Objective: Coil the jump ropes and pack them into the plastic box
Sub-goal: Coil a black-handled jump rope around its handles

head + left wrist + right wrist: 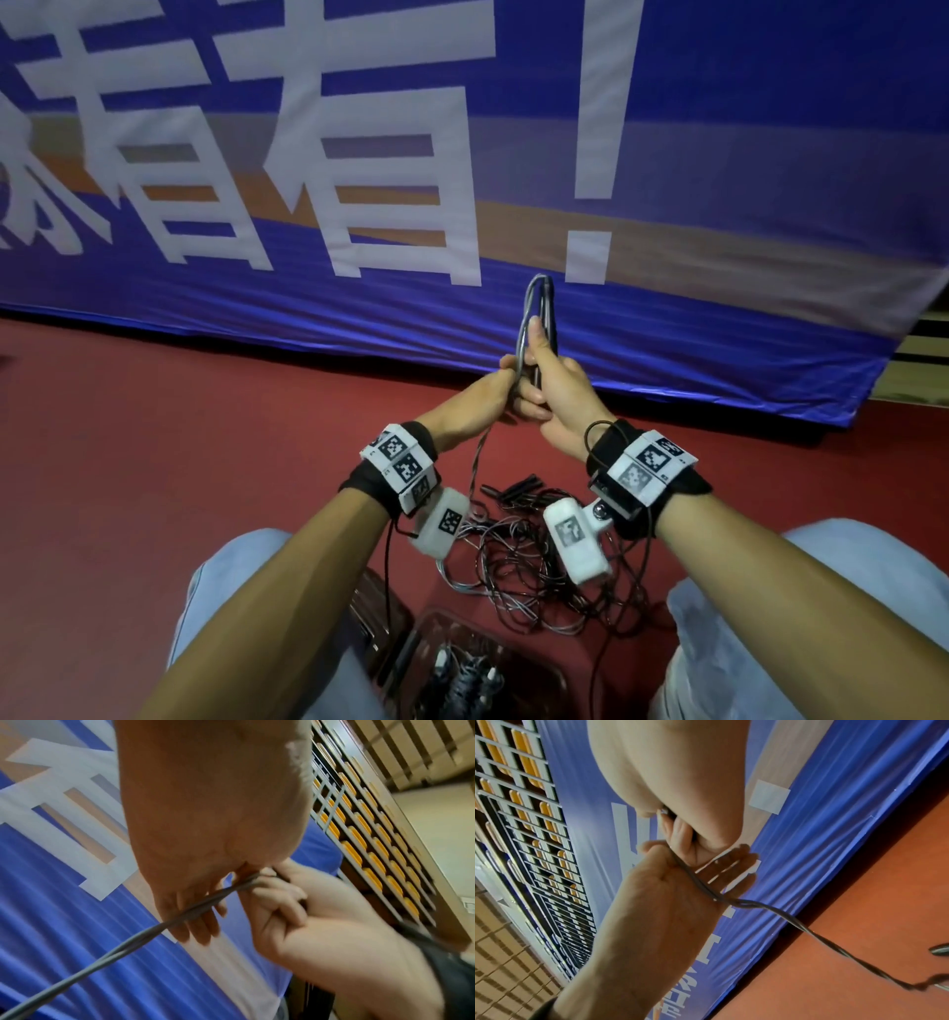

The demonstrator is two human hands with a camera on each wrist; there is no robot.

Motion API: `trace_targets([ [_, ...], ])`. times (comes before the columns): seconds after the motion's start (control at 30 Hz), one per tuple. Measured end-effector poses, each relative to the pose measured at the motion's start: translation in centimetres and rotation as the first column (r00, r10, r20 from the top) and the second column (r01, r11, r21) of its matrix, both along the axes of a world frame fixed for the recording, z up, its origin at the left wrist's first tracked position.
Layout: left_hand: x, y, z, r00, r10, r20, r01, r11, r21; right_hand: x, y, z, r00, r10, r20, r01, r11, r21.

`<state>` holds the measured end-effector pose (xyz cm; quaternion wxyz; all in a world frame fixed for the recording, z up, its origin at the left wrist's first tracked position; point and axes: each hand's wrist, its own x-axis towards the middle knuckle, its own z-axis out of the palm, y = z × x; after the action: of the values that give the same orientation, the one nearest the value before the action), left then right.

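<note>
Right between my knees, below my fingers, sits the plastic box (534, 668) on the red floor (154, 462), with some rope gear already lying in it. Just beyond it, under my wrists, is the loose tangle (539, 580) of dark and grey cords, black handles poking out of its far side. That heap worries me: the twisted tail (480, 457) I'm feeding climbs straight out of it, and if a neighbouring loop is snagged on it, my next pull could drag the whole knot up or tighten it.

Up at my hands now. My right hand (557, 390) is curled round the bundle, thumb pressed up along the folded jump rope (536, 313), whose bends stand above my fist. My left hand (480, 395) is tucked against it; the right wrist view shows my left fingers (734, 868) fairly straight and spread, the two twisted strands running across the palm with the thumb seemingly closing on them near the bundle.

With those fingers that loose, the tail may slip off the palm and lose tension. The twist in the strands could also carry into the next lap and kink the coil. If my right grip eases, the springy bends above may pop open.

Furthest out, behind the rope, hangs the blue banner (719, 154).
</note>
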<state>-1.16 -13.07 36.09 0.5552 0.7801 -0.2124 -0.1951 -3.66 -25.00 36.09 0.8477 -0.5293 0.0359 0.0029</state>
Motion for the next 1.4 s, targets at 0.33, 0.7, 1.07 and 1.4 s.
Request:
trace_targets([
  [0.33,2.5,4.0,0.3,0.374,-0.133,0.918,-0.45,0.839,0.305,0.0,-0.6,-0.1,0.902,0.387,-0.189,-0.431,0.83,-0.353],
  [0.7,2.2,5.4,0.4,0.32,-0.273,0.907,-0.564,0.715,0.414,-0.5,-1.8,1.4,0.622,0.662,-0.418,-0.771,0.612,-0.178],
  [1.07,1.6,5.2,1.1,0.59,-0.176,0.788,-0.578,0.589,0.565,0.0,-3.1,2.0,0.623,0.649,-0.437,-0.639,0.744,0.195],
  [1.4,0.1,3.4,0.9,0.673,-0.287,0.681,-0.521,0.47,0.713,0.2,-3.8,0.8,0.666,0.414,-0.621,-0.558,0.829,-0.045],
])
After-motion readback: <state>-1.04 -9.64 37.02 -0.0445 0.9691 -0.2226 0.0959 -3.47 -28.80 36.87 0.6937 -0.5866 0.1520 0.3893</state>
